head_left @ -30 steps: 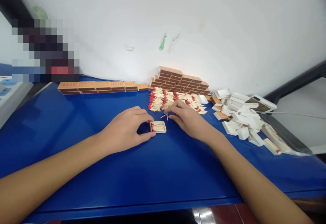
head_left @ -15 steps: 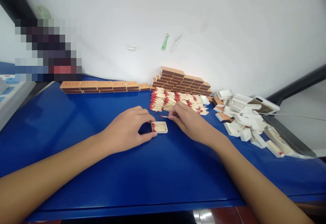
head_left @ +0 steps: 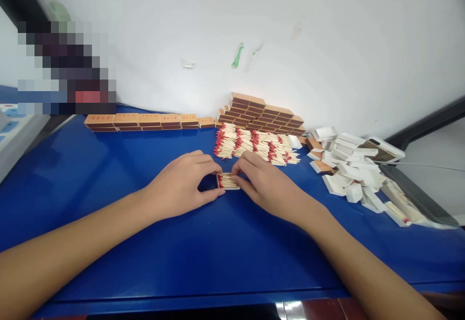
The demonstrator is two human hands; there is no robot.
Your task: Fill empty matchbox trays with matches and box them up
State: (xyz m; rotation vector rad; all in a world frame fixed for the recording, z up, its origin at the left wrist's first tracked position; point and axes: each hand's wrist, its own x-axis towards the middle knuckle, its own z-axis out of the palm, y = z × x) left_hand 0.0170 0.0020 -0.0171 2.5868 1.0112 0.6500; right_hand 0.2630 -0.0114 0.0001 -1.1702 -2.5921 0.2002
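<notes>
A small white matchbox tray [head_left: 225, 181] filled with red-tipped matches lies on the blue table [head_left: 145, 242]. My left hand [head_left: 183, 184] pinches the tray's left end between thumb and fingers. My right hand [head_left: 262, 180] has its fingertips curled over the tray's right end, pressing on the matches; whether a match is between them is hidden. Just behind both hands lies a pile of loose red-tipped matches [head_left: 254, 144].
A stack of brown closed matchboxes [head_left: 265, 115] stands at the wall, with a low row of brown matchboxes [head_left: 145, 121] to its left. A heap of empty white trays [head_left: 348, 169] lies at the right, beside a phone [head_left: 383, 149]. A pixelated person is at the back left.
My right hand took a single match from the table near the pile and moved left and down onto the tray. The left hand kept its hold on the tray.
</notes>
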